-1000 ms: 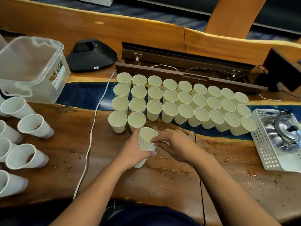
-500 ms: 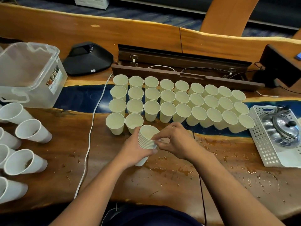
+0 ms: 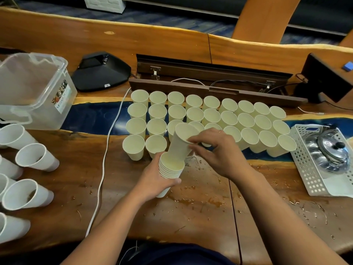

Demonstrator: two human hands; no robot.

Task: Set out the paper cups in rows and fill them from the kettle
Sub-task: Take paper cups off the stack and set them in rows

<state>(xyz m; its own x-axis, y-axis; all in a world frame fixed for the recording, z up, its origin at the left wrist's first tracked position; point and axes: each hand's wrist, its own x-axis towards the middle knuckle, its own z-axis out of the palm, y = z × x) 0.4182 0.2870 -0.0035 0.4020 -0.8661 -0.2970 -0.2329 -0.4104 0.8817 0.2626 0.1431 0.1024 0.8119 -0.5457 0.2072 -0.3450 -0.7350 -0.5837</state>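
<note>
Several rows of cream paper cups [image 3: 212,115] stand upright on the wooden table [image 3: 200,213]; the front row holds two cups at its left end [image 3: 133,147]. My left hand [image 3: 156,180] grips a nested stack of cups [image 3: 171,168] just in front of them. My right hand [image 3: 215,153] pinches the rim of a single cup [image 3: 180,144], which is lifted most of the way out of the stack and tilted. A steel kettle [image 3: 332,150] sits in a white perforated basket [image 3: 309,176] at the right.
Larger white cups [image 3: 36,157] stand at the left edge. A clear plastic box [image 3: 32,88] is at the back left, a black device [image 3: 101,71] beside it. A white cable [image 3: 103,165] runs across the table. Water drops spot the wood in front.
My right hand has pulled the top cup up and out of the stack, towards the rows. My left hand keeps hold of the stack.
</note>
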